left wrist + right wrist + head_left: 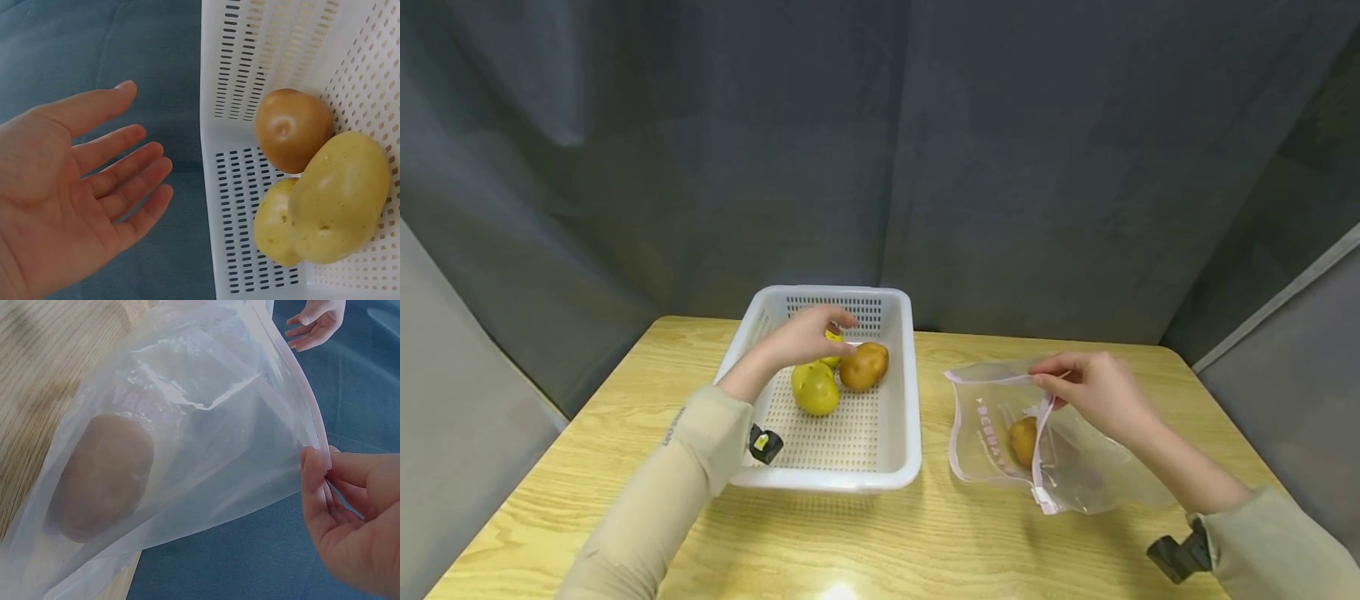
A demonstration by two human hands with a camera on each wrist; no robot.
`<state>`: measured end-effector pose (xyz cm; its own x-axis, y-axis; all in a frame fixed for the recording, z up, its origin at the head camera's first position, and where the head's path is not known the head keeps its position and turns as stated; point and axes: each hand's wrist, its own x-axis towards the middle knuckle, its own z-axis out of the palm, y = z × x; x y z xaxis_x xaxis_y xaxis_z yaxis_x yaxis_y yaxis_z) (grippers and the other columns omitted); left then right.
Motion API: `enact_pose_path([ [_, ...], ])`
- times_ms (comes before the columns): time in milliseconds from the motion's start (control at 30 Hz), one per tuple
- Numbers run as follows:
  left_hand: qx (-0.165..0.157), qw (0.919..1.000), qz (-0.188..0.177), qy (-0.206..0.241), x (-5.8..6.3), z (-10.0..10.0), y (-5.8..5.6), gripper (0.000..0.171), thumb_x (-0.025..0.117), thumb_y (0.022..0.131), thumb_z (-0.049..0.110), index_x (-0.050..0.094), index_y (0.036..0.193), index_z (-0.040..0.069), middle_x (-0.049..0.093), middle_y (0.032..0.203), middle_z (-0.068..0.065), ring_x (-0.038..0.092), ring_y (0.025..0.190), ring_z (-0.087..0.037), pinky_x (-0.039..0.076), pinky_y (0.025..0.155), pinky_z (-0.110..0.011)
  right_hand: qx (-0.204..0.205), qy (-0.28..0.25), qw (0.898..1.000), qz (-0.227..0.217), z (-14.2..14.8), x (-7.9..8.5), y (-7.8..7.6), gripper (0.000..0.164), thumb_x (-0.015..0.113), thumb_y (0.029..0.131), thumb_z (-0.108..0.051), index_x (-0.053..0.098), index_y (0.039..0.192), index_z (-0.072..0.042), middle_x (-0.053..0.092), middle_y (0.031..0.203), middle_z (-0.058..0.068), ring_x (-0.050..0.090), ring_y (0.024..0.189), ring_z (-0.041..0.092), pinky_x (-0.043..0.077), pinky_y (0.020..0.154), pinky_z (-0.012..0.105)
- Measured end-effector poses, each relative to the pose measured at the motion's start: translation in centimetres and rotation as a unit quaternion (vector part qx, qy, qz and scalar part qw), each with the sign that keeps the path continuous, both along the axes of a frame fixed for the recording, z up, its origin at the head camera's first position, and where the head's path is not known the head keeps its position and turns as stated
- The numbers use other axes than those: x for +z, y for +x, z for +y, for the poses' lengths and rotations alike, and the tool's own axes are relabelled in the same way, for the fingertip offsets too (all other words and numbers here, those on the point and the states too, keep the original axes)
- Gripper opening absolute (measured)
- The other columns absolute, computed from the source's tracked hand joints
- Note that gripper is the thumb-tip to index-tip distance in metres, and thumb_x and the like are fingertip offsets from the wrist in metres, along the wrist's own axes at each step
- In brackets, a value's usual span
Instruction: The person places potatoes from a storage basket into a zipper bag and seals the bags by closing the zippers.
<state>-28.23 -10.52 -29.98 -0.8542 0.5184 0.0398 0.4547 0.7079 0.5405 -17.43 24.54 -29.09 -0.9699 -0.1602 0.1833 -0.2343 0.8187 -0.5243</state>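
My left hand (807,336) hovers over a white plastic basket (913,417), its fingers loosely bent and holding nothing. Inside the basket lie a brown potato (292,129) and two yellow potatoes, the larger yellow potato (340,197) partly covering the smaller yellow potato (273,225) in the left wrist view. On the right, my right hand (1105,393) pinches the pink-edged mouth of a clear zip bag (977,454) between thumb and fingers. Through the plastic a brown potato (103,478) shows, resting low in the bag. The bag's mouth stands partly spread.
Both the basket and the bag are on a light wooden table (865,550). Dark grey curtain (880,167) hangs behind the table's far edge, with light grey panels at both sides. A small black camera (765,444) sits at the left wrist, another camera (1180,557) at the right.
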Motion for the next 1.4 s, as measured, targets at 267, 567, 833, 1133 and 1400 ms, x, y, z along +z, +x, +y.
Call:
enact_pose_path([
  [267,-0.010,0.9997,-0.024,-0.002,-0.8,0.8,-0.9,0.049,0.068,0.080,0.027,0.055,0.124,0.009,0.055,0.126,-0.005,0.053,0.110,-0.024,0.042,0.094,-0.037,0.000,-0.005,1.000,-0.004,-0.2,0.1,0.1,0.022,0.063,0.085,-0.023,0.069,0.099,-0.007,0.067,0.075,0.001,0.060,0.061,0.010,0.046,0.054,0.022],
  [567,-0.029,0.9991,-0.029,0.009,-1.8,1.4,-1.7,0.054,0.069,0.078,0.027,0.052,0.125,0.007,0.054,0.127,-0.007,0.052,0.112,-0.026,0.042,0.095,-0.037,0.007,-0.006,1.000,-0.003,-0.1,0.0,0.0,0.024,0.062,0.085,-0.024,0.069,0.100,-0.006,0.067,0.077,0.001,0.058,0.060,0.009,0.044,0.052,0.023],
  [833,-0.026,0.9993,-0.027,-0.004,-2.4,1.7,-1.9,0.056,0.070,0.078,0.026,0.050,0.128,0.007,0.051,0.131,-0.008,0.050,0.115,-0.027,0.041,0.096,-0.039,0.000,-0.005,1.000,-0.010,-0.1,-0.1,0.1,0.021,0.062,0.085,-0.022,0.069,0.098,-0.007,0.067,0.077,0.002,0.059,0.061,0.010,0.045,0.053,0.023],
  [1133,-0.020,0.9991,-0.037,0.001,-3.9,1.9,-2.5,0.060,0.070,0.078,0.030,0.048,0.130,0.007,0.051,0.132,-0.007,0.050,0.115,-0.027,0.041,0.096,-0.038,-0.002,-0.004,1.000,-0.011,-0.2,0.0,0.2,0.022,0.062,0.086,-0.023,0.069,0.099,-0.007,0.067,0.077,0.001,0.059,0.061,0.010,0.045,0.052,0.023],
  [1400,-0.009,0.9985,-0.052,0.015,-4.9,2.0,-2.9,0.060,0.071,0.077,0.028,0.049,0.129,0.007,0.050,0.132,-0.009,0.049,0.117,-0.029,0.039,0.098,-0.039,0.002,-0.004,1.000,-0.008,-0.3,0.0,0.3,0.023,0.062,0.086,-0.023,0.069,0.099,-0.006,0.066,0.076,0.002,0.058,0.060,0.010,0.045,0.051,0.023],
])
